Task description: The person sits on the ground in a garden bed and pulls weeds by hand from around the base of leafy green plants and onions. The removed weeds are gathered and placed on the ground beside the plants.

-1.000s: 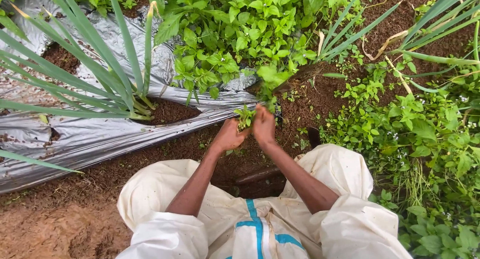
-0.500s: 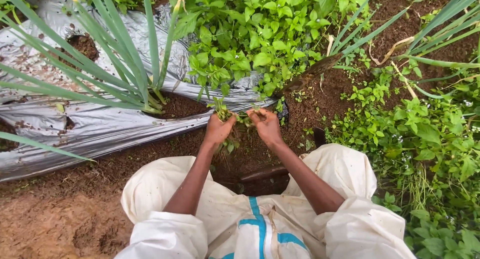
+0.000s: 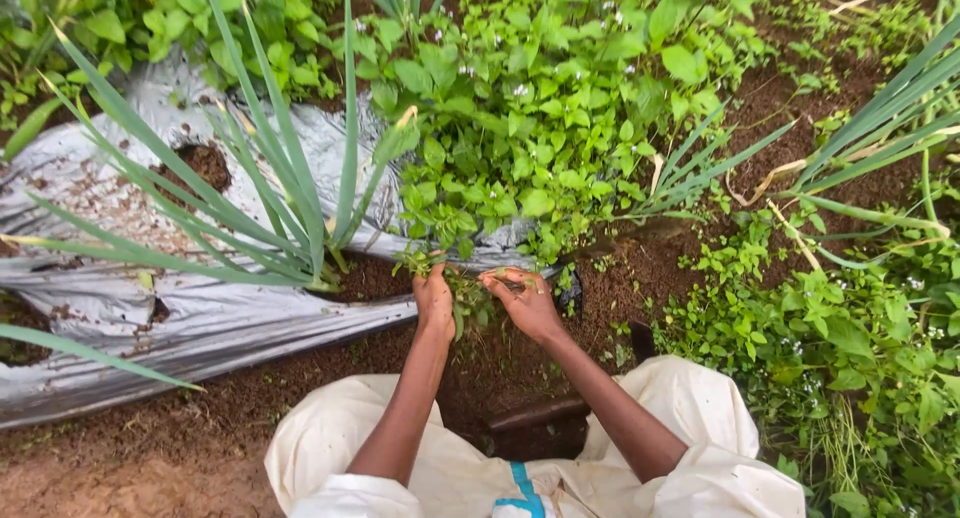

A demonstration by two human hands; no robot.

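- Left hand [image 3: 434, 300] closed around a small bunch of pulled weeds [image 3: 462, 300], just below centre of the frame; right hand [image 3: 524, 300] beside it, fingers curled and pinching a few stems near the same bunch.
- Both set at the torn lower edge of the silver plastic mulch [image 3: 200, 318], which spreads across the left half of the frame.
- Could rip the mulch further if a tug catches its edge, since the hands lie almost touching it.
- Could uproot or bruise the tall blade-leaved plant [image 3: 300, 208] standing in its hole just left of the hands, should its lower leaves get gathered with the weeds.
- Could snap stems above the roots: dense leafy weed patch [image 3: 530, 128] at upper centre looks tangled, soil [image 3: 640, 278] looks damp and clinging.
- Could drop loose stems from the left grip, being thin, short and only partly enclosed.
- Could smear the pale garment [image 3: 700, 418] at the bottom of the frame with soil falling off the roots.
- Roots of the held bunch hidden behind the fingers; cannot tell whether whole.
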